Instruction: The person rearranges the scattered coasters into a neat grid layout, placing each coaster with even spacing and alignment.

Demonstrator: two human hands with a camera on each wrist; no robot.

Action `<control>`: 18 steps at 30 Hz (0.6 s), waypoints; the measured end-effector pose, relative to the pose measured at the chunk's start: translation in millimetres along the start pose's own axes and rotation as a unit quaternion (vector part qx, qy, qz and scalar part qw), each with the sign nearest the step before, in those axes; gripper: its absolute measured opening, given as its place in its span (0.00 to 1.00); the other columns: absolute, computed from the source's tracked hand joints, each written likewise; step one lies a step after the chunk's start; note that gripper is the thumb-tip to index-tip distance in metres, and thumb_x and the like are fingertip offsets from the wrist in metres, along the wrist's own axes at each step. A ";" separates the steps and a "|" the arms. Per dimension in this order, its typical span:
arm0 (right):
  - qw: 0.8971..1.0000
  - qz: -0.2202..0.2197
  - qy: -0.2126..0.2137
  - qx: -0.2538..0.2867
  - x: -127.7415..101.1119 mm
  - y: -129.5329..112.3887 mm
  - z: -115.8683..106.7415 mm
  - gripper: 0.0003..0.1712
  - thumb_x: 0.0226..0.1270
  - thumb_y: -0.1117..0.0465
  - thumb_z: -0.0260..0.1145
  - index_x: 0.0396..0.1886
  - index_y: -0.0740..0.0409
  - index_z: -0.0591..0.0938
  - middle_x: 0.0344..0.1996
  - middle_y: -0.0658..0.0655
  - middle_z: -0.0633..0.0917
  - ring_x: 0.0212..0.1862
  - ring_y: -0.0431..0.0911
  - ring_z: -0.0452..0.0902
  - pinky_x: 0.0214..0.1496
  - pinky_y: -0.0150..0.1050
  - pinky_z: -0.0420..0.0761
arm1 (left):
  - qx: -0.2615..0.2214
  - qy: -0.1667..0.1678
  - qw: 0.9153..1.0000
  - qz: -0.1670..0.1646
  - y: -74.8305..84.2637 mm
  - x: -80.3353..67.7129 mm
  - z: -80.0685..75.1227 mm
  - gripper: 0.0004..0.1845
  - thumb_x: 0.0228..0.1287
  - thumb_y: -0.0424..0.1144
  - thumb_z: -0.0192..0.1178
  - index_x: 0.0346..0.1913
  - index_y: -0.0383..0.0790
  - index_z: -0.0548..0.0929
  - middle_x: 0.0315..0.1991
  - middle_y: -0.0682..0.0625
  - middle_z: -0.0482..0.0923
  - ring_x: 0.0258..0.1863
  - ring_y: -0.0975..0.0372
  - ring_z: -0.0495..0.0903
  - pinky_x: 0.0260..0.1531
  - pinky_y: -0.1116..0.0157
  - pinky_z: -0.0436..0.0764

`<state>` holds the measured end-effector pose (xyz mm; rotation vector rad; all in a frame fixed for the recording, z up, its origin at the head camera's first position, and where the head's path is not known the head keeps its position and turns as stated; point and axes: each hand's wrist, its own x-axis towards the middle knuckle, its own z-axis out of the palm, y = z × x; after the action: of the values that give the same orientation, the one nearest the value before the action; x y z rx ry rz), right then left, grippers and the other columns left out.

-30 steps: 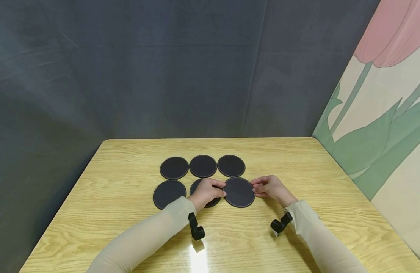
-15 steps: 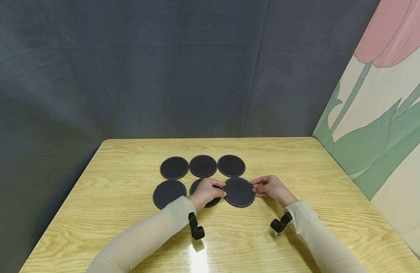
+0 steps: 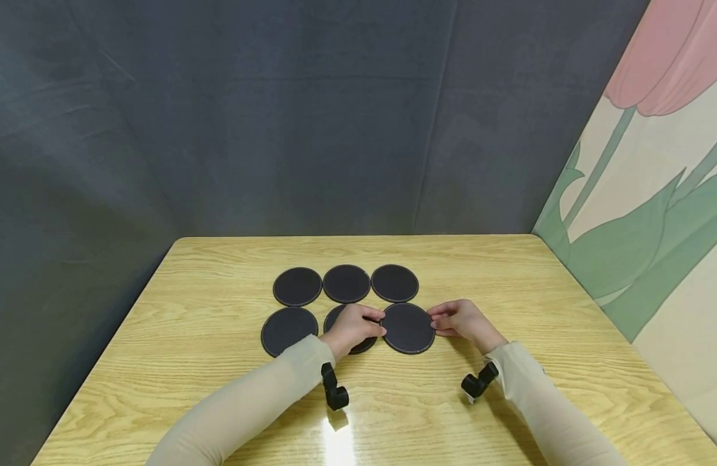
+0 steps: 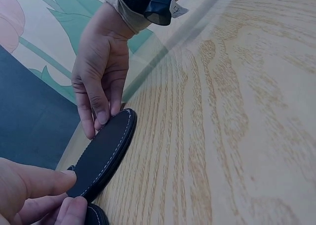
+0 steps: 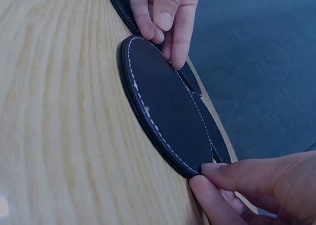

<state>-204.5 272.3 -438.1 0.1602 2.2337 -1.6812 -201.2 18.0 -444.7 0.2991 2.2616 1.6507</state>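
Note:
A round black coaster (image 3: 408, 328) with pale stitching round its rim lies on the table between both hands. My left hand (image 3: 351, 329) holds its left edge, with thumb and fingers set apart along the rim. On the opposite edge, my right hand (image 3: 460, 320) pinches the rim; the right wrist view shows the thumb (image 5: 222, 173) at the top edge of the coaster (image 5: 163, 101). Under my left hand, a second coaster (image 3: 335, 317) is partly covered. Another front coaster (image 3: 288, 331) lies left of it, its lower edge by my left sleeve.
A back row of black coasters runs behind: left (image 3: 297, 287), middle (image 3: 347, 283) and right (image 3: 395, 283). They sit close together on the wooden table (image 3: 219, 291). A dark curtain (image 3: 312, 129) hangs behind it, and a tulip-patterned wall (image 3: 644, 213) stands at the right.

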 end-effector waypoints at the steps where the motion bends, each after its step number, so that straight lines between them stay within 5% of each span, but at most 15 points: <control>1: 1.000 0.000 0.002 0.001 0.2 0.3 0.0 0.21 0.62 0.79 0.61 0.56 0.81 0.74 0.31 0.54 0.82 0.34 0.38 0.82 0.40 0.33 0.86 | 0.000 0.000 1.000 -0.001 0.1 -0.1 -0.1 0.20 0.55 0.28 0.67 0.53 0.31 0.83 0.52 0.41 0.80 0.52 0.52 0.79 0.50 0.61 0.82; 18: 1.000 -0.002 0.007 0.005 -1.7 -0.4 0.2 0.22 0.62 0.78 0.62 0.56 0.81 0.74 0.33 0.54 0.83 0.35 0.38 0.82 0.41 0.32 0.86 | -0.007 -0.004 1.000 0.009 -0.2 -0.6 -1.4 0.19 0.55 0.28 0.67 0.52 0.31 0.84 0.51 0.41 0.81 0.51 0.55 0.80 0.47 0.65 0.83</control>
<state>-203.0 272.2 -437.2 0.1699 2.2366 -1.6986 -201.2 16.4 -444.4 0.3215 2.2461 1.6712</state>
